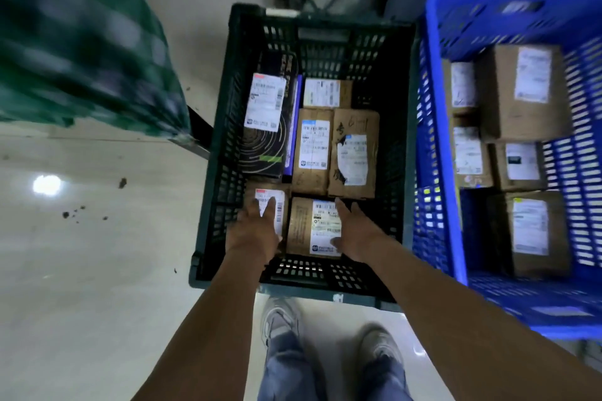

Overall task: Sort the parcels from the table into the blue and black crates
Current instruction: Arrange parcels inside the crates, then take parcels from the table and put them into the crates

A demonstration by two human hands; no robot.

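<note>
- A green checked cloth (81,42) is hanging blurred at the left, probably draping the table. Its top is out of view, so how many parcels are waiting there cannot be told.
- The black crate (221,140), rigid slotted plastic with lattice walls, is standing on the glossy pale floor (81,270) and is already holding about seven parcels in one layer.
- A black printed carton (264,127) with a white shipping label is lying along the crate's left wall, and plain brown cardboard boxes (312,150) with taped seams are sitting just beside it.
- The left hand (254,231) is resting flat, with straight fingers gripping nothing, on a small labelled parcel (275,202) in the near-left corner.
- The brown parcel (304,228) beside it is lying flat on the crate floor, boxy and matte, with a white label.
- The right hand (355,234) is lying against that parcel's right edge, fingers stretched out and thumb touching the label, apparently nudging rather than clasping.
- The blue crate (439,140), of the same slotted plastic, is standing touching the black one and carrying roughly six labelled cardboard boxes (524,91).
- Judging by both crates, the sorting is looking well advanced, and this parcel is just being settled in.
</note>
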